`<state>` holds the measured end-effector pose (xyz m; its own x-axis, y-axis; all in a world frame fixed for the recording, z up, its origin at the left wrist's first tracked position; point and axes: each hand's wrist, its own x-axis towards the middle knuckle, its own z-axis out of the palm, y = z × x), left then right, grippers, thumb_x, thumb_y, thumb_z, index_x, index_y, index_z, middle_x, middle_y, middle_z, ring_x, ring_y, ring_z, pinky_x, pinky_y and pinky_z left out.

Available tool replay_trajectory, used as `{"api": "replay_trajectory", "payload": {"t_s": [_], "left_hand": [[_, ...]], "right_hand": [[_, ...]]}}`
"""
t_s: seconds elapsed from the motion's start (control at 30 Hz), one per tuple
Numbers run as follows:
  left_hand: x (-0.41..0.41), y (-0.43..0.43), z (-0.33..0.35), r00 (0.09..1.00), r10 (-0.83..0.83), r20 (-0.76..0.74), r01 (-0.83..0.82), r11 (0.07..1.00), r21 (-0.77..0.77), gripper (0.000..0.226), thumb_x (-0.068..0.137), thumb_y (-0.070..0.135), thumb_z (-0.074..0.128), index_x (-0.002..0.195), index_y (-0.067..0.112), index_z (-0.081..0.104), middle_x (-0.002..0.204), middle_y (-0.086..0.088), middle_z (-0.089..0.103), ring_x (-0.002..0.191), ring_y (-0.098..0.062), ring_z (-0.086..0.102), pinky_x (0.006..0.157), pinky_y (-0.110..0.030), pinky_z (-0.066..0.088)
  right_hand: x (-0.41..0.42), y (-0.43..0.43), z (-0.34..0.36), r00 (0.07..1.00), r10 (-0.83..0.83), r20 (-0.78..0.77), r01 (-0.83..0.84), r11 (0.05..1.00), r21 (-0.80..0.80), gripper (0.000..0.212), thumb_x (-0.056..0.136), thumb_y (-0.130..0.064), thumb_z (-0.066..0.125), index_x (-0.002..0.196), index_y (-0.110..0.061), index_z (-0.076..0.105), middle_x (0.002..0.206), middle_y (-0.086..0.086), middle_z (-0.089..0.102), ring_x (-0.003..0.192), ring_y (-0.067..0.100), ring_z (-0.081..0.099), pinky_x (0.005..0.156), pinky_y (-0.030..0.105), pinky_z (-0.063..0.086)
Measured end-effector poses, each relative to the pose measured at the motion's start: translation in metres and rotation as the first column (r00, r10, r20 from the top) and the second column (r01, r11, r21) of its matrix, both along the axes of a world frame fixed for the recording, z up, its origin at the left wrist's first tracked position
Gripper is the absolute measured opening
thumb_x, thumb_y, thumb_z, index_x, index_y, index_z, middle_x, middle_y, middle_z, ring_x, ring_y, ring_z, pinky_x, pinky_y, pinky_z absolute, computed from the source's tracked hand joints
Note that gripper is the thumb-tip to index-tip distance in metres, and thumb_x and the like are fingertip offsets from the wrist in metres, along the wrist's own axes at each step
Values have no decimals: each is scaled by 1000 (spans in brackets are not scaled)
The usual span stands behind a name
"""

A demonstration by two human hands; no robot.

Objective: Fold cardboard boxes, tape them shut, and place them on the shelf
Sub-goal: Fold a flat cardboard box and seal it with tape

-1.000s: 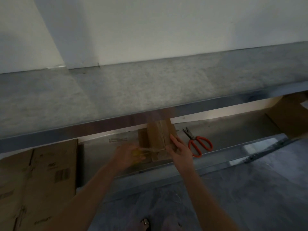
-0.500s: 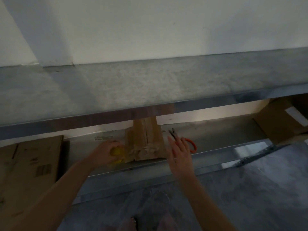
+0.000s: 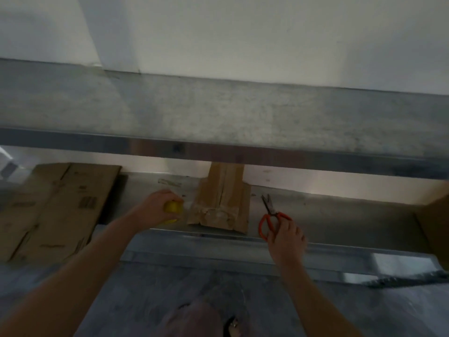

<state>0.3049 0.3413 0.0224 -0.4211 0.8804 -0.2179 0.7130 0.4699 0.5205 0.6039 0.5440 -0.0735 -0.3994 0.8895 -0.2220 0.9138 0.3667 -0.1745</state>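
Head view: box (image 3: 220, 205) sits centre frame on lower shelf (image 3: 340, 215), crinkled tape across near end. Left hand (image 3: 155, 210), left of box, fingers wrapped round yellow tape roll (image 3: 173, 210). Right hand (image 3: 286, 239), right of box, fingers curled on orange handle of scissors (image 3: 272, 218), blades closed. Tape strand too faint to see. Likely step: cut tape. Advice: hold roll taut, lift scissors, snip close to box, press end flat. Flat cardboard (image 3: 56, 210) at frame left.

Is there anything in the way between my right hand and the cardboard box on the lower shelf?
Nothing visible does. Only bare shelf lies between the box and your right hand, which holds the scissors. Your left hand, gripping the yellow tape roll, is on the box's other side.
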Motion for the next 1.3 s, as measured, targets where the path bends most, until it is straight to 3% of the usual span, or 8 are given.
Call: {"api": "replay_trajectory", "payload": {"t_s": [0.27,0.5,0.67,0.83,0.93,1.1,1.2,1.3], "left_hand": [[-5,-3,14,1000,-26,-9,26,999,28,43,75,32,80,111,37,56,113,13,54,105,-8,51,93,-27,42],[-13,0,17,991,-133,-26,133,991,22,44,78,32,77,117,23,61,113,10,53,105,-9,48,84,-23,34],[-25,2,18,972,-234,-8,234,971,46,39,79,32,76,114,23,62,109,9,53,102,-9,49,76,-8,31],[-29,4,23,952,-304,30,302,951,64,38,80,32,75,114,23,61,110,9,54,98,-7,50,79,-21,37],[-31,3,23,948,-315,41,312,948,66,35,79,32,76,110,25,60,105,10,53,99,-10,51,77,-23,36],[-35,4,21,938,-342,46,338,938,76,35,79,33,76,110,25,60,110,7,56,100,-11,51,80,-25,37],[-34,4,21,937,-348,43,343,935,88,35,79,33,75,110,26,60,109,8,56,100,-10,51,79,-25,36],[-32,3,21,935,-350,52,345,935,87,36,80,31,75,111,25,59,109,8,55,99,-9,50,78,-25,36]], "right_hand": [[-13,12,7,982,-103,161,107,994,-20,37,103,-38,31,128,-19,52,125,1,64,114,21,60,95,37,37],[14,-63,46,982,-178,-64,172,981,-92,44,100,-31,45,141,-18,36,108,7,71,98,27,67,89,35,49],[6,-172,73,882,-286,-376,222,953,-204,44,90,-32,63,131,-26,49,102,-2,72,95,24,69,79,32,50],[-37,-238,70,827,-301,-475,161,936,-312,50,80,-55,65,123,-38,47,98,-13,70,93,9,68,84,31,53],[-63,-249,75,792,-383,-474,147,875,-462,43,80,-55,66,116,-42,46,97,-18,67,91,0,65,86,28,52],[-94,-248,79,479,-674,-563,87,674,-734,32,82,-38,74,98,-16,58,84,1,73,73,7,67,61,18,49],[-100,-237,74,523,-676,-518,98,652,-752,17,91,-29,68,97,-17,57,73,-5,63,58,-3,59,55,12,43],[-108,-227,67,528,-701,-480,92,608,-788,11,93,-26,65,95,-17,58,62,-4,57,55,7,53,54,20,41]]}}
